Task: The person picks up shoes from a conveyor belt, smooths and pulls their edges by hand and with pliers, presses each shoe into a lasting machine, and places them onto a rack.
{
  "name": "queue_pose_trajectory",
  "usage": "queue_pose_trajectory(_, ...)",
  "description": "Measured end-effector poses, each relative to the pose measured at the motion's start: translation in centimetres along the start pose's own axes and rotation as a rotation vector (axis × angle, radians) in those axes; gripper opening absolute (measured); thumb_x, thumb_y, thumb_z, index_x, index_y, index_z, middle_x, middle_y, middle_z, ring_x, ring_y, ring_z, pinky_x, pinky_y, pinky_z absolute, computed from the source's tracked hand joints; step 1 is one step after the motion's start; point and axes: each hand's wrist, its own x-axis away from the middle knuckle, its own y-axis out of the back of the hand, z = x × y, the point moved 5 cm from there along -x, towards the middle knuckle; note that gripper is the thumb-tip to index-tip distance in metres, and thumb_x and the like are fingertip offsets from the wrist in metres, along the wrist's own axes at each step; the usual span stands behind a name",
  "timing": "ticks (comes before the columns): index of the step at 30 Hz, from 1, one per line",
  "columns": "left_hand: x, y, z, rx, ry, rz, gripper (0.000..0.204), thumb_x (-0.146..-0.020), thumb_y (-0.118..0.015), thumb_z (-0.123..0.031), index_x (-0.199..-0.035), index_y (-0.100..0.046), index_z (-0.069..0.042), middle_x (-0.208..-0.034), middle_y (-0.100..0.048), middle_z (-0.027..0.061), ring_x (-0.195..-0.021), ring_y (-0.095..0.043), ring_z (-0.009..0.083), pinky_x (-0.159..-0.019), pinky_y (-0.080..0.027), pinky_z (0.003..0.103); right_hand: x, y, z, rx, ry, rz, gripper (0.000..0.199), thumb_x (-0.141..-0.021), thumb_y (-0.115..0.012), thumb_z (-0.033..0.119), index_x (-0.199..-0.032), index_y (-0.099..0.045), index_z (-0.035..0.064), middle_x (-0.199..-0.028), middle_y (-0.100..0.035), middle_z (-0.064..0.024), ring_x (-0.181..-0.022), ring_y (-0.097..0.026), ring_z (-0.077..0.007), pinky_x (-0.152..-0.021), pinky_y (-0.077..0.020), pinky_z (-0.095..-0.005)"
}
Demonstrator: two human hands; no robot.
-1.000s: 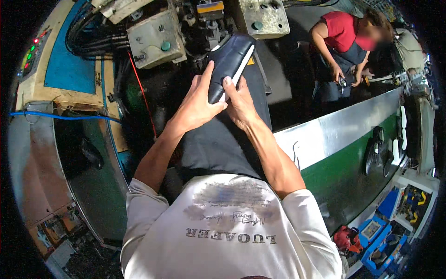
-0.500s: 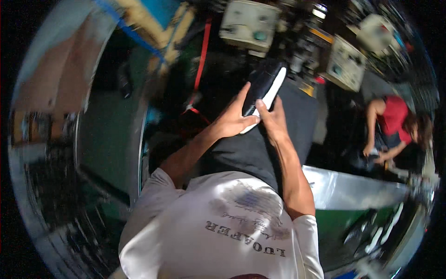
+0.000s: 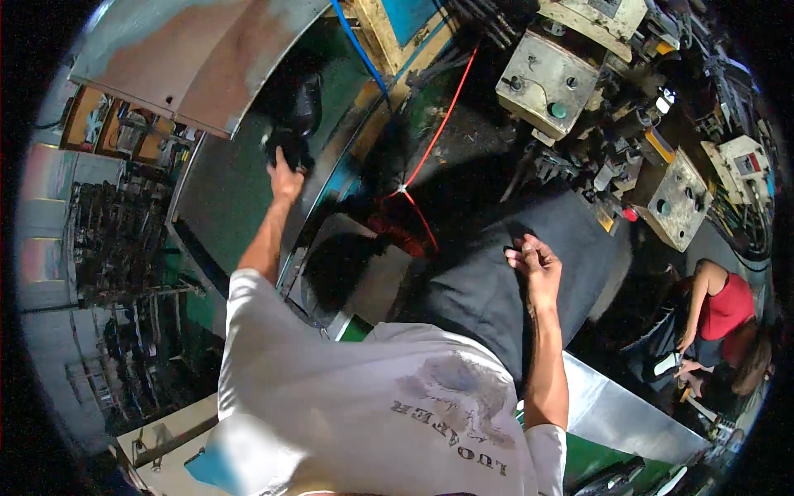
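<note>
At the left, my left hand reaches out over a green worktop and closes on the near end of a black shoe. A pale patch shows on that shoe's left side; the rest is dark and hard to make out. Just beyond it lies another black shoe. My right hand hovers over the dark cloth on my lap. Its fingers are loosely curled and somewhat apart, with nothing visible in them.
Grimy control boxes, one a pale box with a green button, stand ahead at right among machinery. A red cord hangs ahead. At right, a person in red handles a shoe beside a metal sheet. Racks stand far left.
Both hands held a black shoe with a white sole above my lap. Now they are apart: my left hand is out at the left, on a shoe. My view has swung left.
</note>
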Motion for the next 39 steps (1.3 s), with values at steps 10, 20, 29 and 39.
queue_pose_trajectory(10, -0.6, -10.1, -6.5, 0.029, -0.630, 0.174, 0.048, -0.088, -0.066, -0.011, -0.135, -0.072, -0.010, -0.129, -0.072, 0.0270, -0.122, -0.069, 0.0456, -0.103, -0.055, 0.051, 2.5, 2.4, 1.5, -0.069, 0.052, -0.079, 0.033, -0.111, -0.064, 0.015, -0.136, -0.067, -0.0068, -0.117, -0.077, -0.0171, -0.096, -0.078, -0.0239, -0.086, -0.0644, -0.0357)
queue_pose_trajectory(20, 30.3, -13.8, -45.0, 0.489, -1.306, 0.818, 0.038, -0.102, -0.055, -0.004, -0.136, -0.071, -0.002, -0.136, -0.071, 0.0224, -0.130, -0.066, 0.0376, -0.115, -0.050, 0.044, 18.6, 32.0, -3.3, 0.111, 0.115, -0.775, 0.046, -0.110, -0.063, 0.019, -0.147, -0.059, -0.0080, -0.129, -0.075, -0.0189, -0.104, -0.076, -0.0249, -0.093, -0.0628, -0.0367)
queue_pose_trajectory(29, 40.1, -18.5, -47.6, 0.587, -1.643, 0.860, 0.036, -0.097, -0.051, 0.010, -0.124, -0.074, 0.004, -0.127, -0.071, 0.0215, -0.119, -0.068, 0.0391, -0.106, -0.054, 0.044, 66.2, 24.1, -48.0, 0.011, -0.589, -1.807, 0.029, -0.092, -0.069, 0.026, -0.071, -0.062, 0.0083, -0.069, -0.060, -0.0033, -0.053, -0.054, -0.0191, -0.048, -0.0419, -0.0416)
queue_pose_trajectory(39, 47.7, -18.8, -52.5, 0.480, -1.388, 1.082, 0.038, -0.094, -0.046, 0.014, -0.120, -0.073, 0.007, -0.115, -0.071, 0.0165, -0.109, -0.073, 0.0283, -0.097, -0.060, 0.038, 58.1, 8.9, -42.5, -0.128, -1.497, -1.711, 0.059, -0.098, -0.073, 0.032, -0.145, -0.058, 0.0011, -0.147, -0.057, -0.0294, -0.132, -0.060, -0.0475, -0.112, -0.0508, -0.0531)
